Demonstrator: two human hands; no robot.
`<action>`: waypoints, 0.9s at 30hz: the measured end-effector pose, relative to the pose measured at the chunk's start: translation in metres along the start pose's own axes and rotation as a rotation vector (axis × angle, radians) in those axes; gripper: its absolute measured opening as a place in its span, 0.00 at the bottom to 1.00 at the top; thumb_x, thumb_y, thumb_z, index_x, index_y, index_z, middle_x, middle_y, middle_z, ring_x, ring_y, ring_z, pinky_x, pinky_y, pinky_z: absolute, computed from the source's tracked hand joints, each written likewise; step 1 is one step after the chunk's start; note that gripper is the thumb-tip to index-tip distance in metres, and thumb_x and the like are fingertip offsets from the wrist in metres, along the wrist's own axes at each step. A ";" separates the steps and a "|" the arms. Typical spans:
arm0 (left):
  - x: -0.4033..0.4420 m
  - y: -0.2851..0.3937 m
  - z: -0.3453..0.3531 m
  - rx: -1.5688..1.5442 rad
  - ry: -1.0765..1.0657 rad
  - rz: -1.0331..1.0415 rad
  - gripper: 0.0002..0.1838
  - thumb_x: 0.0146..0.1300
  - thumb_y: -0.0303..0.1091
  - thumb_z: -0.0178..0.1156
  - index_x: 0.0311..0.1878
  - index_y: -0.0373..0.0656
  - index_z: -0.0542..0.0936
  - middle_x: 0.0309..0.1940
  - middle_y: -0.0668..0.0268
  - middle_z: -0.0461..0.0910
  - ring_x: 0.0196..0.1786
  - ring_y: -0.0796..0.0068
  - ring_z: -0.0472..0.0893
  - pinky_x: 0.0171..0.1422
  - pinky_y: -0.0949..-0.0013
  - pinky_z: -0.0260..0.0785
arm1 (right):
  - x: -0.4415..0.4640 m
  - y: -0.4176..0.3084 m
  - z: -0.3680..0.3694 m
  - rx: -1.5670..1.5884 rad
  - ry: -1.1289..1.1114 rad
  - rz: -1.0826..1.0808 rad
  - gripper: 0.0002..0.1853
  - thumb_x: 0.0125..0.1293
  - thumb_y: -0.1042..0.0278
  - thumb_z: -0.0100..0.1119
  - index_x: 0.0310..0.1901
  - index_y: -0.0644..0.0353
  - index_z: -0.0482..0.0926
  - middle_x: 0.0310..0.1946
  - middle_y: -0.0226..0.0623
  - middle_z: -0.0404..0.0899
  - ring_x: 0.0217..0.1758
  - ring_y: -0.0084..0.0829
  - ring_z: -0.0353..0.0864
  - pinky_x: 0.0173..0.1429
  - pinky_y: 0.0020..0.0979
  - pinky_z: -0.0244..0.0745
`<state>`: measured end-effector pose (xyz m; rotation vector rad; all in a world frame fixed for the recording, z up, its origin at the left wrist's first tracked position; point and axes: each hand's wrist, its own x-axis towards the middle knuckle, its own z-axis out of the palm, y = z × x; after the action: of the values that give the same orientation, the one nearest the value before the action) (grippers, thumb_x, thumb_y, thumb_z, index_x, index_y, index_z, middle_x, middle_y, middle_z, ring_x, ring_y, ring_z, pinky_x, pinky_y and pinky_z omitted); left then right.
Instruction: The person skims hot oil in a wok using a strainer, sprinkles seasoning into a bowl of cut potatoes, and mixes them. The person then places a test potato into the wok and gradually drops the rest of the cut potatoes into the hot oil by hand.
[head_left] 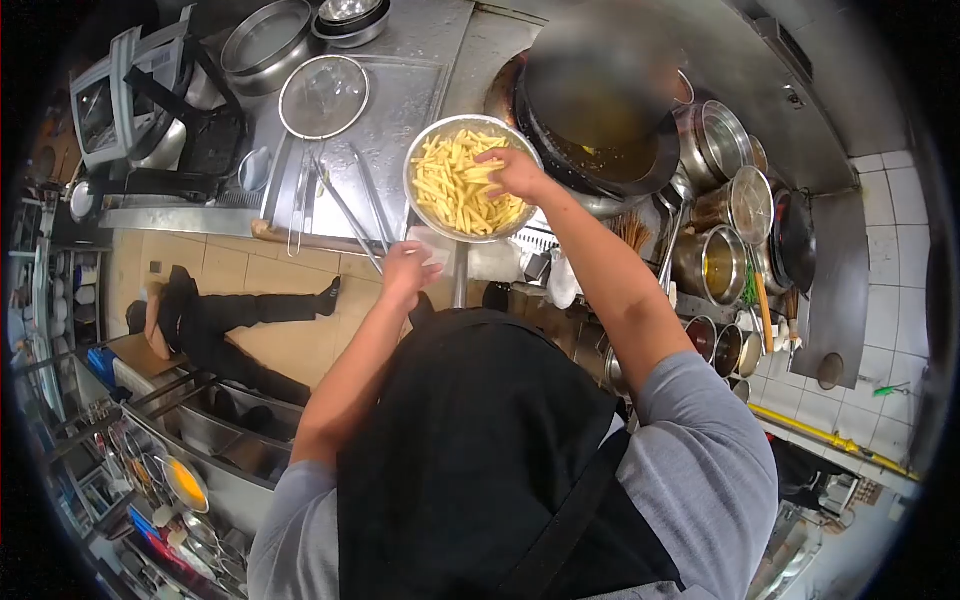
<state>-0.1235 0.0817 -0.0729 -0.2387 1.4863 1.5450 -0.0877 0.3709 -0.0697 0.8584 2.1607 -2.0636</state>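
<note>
A round metal strainer (411, 186) full of pale yellow French fries (455, 185) rests at the counter's front edge, its handle (460, 278) pointing toward me. My right hand (518, 176) reaches in from the right, fingers closed around some fries at the top of the heap. My left hand (408, 272) is just below and left of the strainer, fingers loosely bent and apart, with no held object visible. Beside it, metal tongs (347, 208) lie spread on the counter, their near end close to this hand. Whether they touch is unclear.
A large dark wok (600, 160) with oil stands right of the strainer, partly blurred. A flat mesh skimmer (324, 97) lies on the steel counter (405, 90). Metal pots (708, 265) stand at the right. Behind on the left, another person (215, 315) in dark clothes bends over.
</note>
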 end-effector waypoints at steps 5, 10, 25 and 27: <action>-0.029 0.000 -0.041 0.018 0.065 0.076 0.12 0.66 0.29 0.59 0.49 0.41 0.71 0.41 0.63 0.76 0.35 0.69 0.83 0.36 0.71 0.75 | -0.010 -0.013 -0.001 -0.280 0.120 0.013 0.13 0.62 0.77 0.63 0.50 0.57 0.80 0.42 0.40 0.81 0.36 0.31 0.83 0.36 0.32 0.87; -0.041 -0.014 -0.069 -0.037 0.136 0.086 0.10 0.66 0.28 0.59 0.48 0.41 0.71 0.40 0.64 0.78 0.33 0.70 0.83 0.36 0.72 0.74 | -0.010 0.001 0.004 0.169 0.034 0.002 0.12 0.63 0.75 0.64 0.48 0.58 0.80 0.38 0.38 0.81 0.33 0.29 0.83 0.31 0.30 0.84; -0.047 -0.035 -0.078 -0.034 0.145 0.027 0.10 0.66 0.27 0.58 0.48 0.40 0.70 0.40 0.61 0.79 0.33 0.68 0.83 0.33 0.72 0.74 | -0.020 -0.002 0.007 -0.235 0.178 -0.023 0.10 0.64 0.76 0.58 0.47 0.59 0.82 0.34 0.41 0.82 0.25 0.30 0.83 0.31 0.30 0.81; -0.046 -0.031 -0.075 -0.016 0.135 0.026 0.10 0.66 0.28 0.58 0.48 0.40 0.70 0.40 0.62 0.78 0.33 0.69 0.83 0.33 0.72 0.74 | -0.021 0.002 0.009 -0.281 0.209 -0.075 0.10 0.64 0.76 0.58 0.46 0.59 0.82 0.32 0.41 0.82 0.24 0.31 0.84 0.30 0.30 0.81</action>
<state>-0.1106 -0.0104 -0.0795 -0.3402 1.5877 1.5878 -0.0722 0.3549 -0.0639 1.0089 2.5467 -1.7052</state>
